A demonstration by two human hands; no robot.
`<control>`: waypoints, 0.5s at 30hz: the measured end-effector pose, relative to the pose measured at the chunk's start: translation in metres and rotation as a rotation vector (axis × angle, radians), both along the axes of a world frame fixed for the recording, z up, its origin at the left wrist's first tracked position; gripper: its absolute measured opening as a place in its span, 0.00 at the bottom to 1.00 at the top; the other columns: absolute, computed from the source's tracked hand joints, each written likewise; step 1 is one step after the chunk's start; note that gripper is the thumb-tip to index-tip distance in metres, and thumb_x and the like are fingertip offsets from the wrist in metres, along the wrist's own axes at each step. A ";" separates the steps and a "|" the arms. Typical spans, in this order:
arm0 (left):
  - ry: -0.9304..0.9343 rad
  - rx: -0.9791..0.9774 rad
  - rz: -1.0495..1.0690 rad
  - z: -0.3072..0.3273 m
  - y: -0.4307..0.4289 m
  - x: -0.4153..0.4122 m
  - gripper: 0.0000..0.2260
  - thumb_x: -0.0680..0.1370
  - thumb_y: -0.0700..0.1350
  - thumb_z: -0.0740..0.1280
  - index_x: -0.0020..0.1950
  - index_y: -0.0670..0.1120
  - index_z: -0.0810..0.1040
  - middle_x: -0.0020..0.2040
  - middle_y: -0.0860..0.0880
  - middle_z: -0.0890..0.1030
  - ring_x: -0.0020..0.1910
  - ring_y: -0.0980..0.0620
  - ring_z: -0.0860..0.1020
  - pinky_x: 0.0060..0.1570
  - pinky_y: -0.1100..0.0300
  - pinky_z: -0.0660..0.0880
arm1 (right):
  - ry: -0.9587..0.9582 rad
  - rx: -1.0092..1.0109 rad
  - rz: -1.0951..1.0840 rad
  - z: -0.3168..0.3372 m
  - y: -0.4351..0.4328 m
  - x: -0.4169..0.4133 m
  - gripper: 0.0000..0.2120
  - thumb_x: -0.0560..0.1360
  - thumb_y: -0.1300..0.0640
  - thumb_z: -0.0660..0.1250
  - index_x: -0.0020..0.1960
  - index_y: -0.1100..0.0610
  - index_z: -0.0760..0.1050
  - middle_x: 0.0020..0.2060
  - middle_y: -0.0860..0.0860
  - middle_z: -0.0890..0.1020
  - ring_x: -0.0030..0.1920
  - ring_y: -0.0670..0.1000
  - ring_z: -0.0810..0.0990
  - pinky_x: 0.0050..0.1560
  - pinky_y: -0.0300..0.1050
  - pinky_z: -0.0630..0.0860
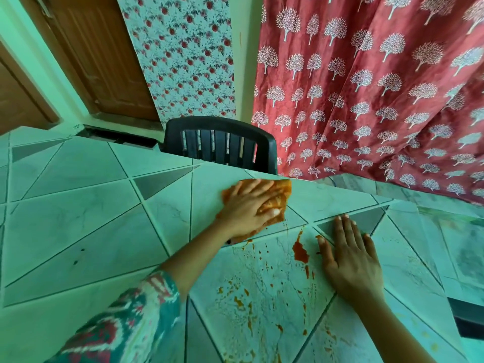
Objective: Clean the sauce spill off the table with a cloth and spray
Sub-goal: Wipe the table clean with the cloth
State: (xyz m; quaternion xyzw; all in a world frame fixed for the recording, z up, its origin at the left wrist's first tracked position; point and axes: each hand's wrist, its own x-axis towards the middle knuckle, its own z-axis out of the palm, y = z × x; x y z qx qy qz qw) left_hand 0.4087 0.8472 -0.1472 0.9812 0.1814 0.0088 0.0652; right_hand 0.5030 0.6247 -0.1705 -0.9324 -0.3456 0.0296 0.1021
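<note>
Now the left hand (248, 205) presses flat, fingers spread, on the cloth (275, 197); sauce (300, 251) lies just beside.

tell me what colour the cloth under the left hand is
Orange, stained with sauce: the cloth lies flat under the left hand, seen best in the head view.

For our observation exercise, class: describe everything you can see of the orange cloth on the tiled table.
The orange cloth is a soft, crumpled fabric rag, blotched darker with sauce. It lies flattened on the pale tiled table near its far edge, in front of the dark plastic chair. The left hand presses on it, fingers spread, covering most of it. Red-orange sauce smears lie just nearer the camera.
</note>
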 end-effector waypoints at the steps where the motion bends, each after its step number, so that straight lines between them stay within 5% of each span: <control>1: -0.022 0.001 0.037 -0.002 0.009 -0.015 0.25 0.80 0.62 0.49 0.76 0.57 0.52 0.77 0.58 0.47 0.76 0.54 0.45 0.73 0.48 0.37 | 0.001 0.002 -0.001 0.000 -0.001 0.000 0.43 0.67 0.33 0.25 0.77 0.54 0.39 0.76 0.49 0.42 0.75 0.46 0.40 0.73 0.44 0.37; 8: -0.039 -0.056 0.689 0.005 0.087 -0.014 0.26 0.80 0.62 0.48 0.76 0.55 0.58 0.78 0.52 0.51 0.76 0.45 0.48 0.72 0.39 0.42 | -0.015 0.031 -0.009 -0.002 0.001 -0.001 0.43 0.68 0.34 0.27 0.77 0.56 0.43 0.77 0.50 0.45 0.76 0.47 0.42 0.72 0.44 0.37; 15: 0.054 -0.034 0.262 0.007 -0.010 0.005 0.27 0.78 0.67 0.47 0.76 0.60 0.51 0.78 0.55 0.45 0.77 0.48 0.44 0.72 0.40 0.39 | -0.001 0.022 -0.001 0.004 -0.001 -0.004 0.40 0.71 0.35 0.31 0.77 0.55 0.42 0.77 0.50 0.45 0.76 0.47 0.42 0.73 0.44 0.37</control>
